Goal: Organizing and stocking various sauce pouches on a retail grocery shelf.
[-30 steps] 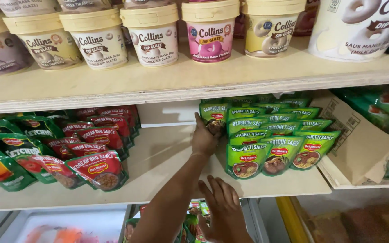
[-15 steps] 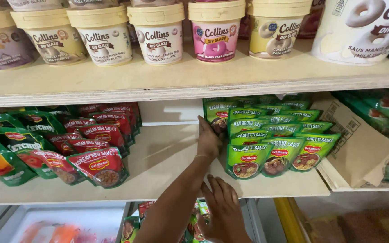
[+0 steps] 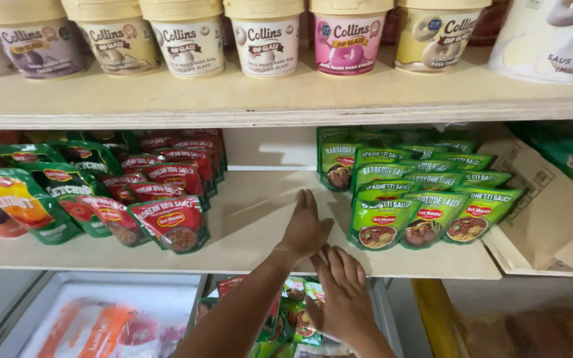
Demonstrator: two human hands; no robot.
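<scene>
- Left hand: lay flat, fingers together and extended, palm down on the wooden shelf; held nothing.
- Right hand: spread open at the shelf's front edge; grasped nothing.
- Green sauce pouches: stood in rows on the shelf, just right of the left hand.
- Red sauce pouches: stood on the shelf, left of the hand.

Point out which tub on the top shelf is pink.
The pink tub, second from the right among the small tubs; the others have cream, white or greyish labels.

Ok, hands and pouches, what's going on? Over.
Left hand flat on shelf, empty. Right hand open at shelf edge, empty. Green sauce pouches stand just right of left hand. Nothing between.
</scene>
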